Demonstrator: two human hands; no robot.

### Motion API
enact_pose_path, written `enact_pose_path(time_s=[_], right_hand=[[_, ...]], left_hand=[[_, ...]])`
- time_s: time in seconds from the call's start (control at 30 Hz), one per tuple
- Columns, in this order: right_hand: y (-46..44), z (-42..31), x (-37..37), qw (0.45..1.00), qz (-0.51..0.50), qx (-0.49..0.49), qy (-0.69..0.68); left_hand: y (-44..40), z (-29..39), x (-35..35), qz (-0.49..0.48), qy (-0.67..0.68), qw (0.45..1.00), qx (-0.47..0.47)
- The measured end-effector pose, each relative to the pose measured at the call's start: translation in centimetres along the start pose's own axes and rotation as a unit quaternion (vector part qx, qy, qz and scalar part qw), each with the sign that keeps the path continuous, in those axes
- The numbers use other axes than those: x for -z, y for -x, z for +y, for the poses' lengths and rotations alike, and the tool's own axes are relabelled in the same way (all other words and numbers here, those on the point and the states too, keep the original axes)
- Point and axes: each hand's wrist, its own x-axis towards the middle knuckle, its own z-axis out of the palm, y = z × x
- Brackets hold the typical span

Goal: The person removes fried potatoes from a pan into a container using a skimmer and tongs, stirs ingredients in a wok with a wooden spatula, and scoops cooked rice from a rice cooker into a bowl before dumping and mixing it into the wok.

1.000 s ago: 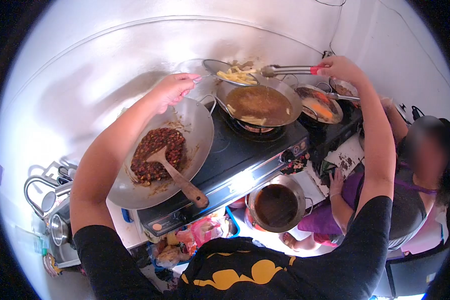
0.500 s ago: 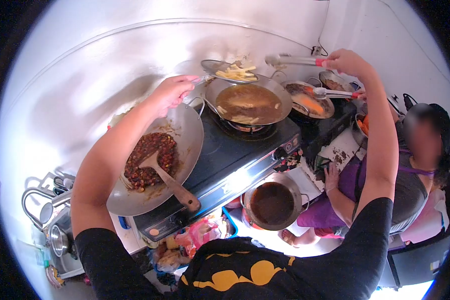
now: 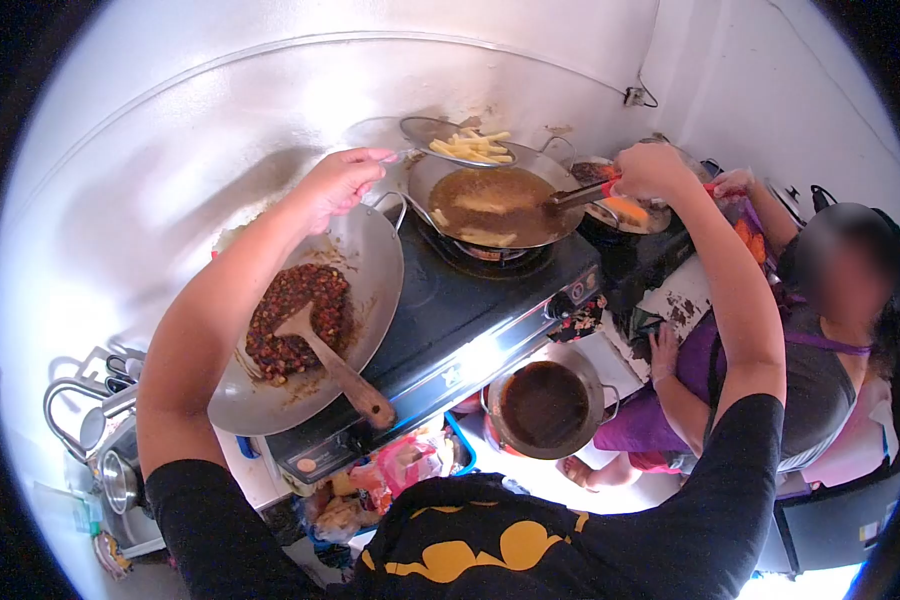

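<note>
My left hand (image 3: 345,188) is closed around the thin handle of a strainer (image 3: 418,130). Pale French fries (image 3: 475,148) lie in the strainer, which hangs over the back rim of a wok (image 3: 425,165). Brown oil (image 3: 495,200) fills the wok, with a few light pieces floating near its front edge. My right hand (image 3: 653,168) grips red-trimmed tongs (image 3: 582,194), their ends at the oil by the wok's right side. Under my left arm, a large wok (image 3: 380,300) holds a dark red chopped mixture (image 3: 295,320) and a wooden spatula (image 3: 325,355).
Two smaller pans stand behind my right hand, one pan (image 3: 660,222) with orange pieces. A co-worker (image 3: 830,350) sits at the right, a gloved hand (image 3: 735,182) near the pans. A pot of dark liquid (image 3: 545,405) stands below the stove (image 3: 440,320).
My right hand has brought the tongs down and left from above the pans to the oil. The strainer stays nearly still. The co-worker's hand has drawn back to the right.
</note>
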Motion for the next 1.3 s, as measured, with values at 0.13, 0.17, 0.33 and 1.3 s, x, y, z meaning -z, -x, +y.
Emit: enact_pose_path(time_s=[0.13,0.17,0.33,1.3], right_hand=[[-0.1,0.3,0.2,1.0,0.011,0.012,0.009],[-0.1,0.6,0.4,1.0,0.021,0.018,-0.013],[1.2,2.5,3.3,0.993,0.088,0.042,-0.063],[3.5,0.6,2.3,0.972,0.105,0.195,-0.08]], left_hand=[[-0.2,-0.4,0.2,-0.004,-0.003,1.0,0.001],[-0.2,-0.4,0.3,-0.005,-0.005,1.0,0.002],[-0.1,-0.5,0.3,-0.011,-0.01,1.0,0.008],[-0.3,-0.1,1.6,0.009,-0.024,1.0,0.014]])
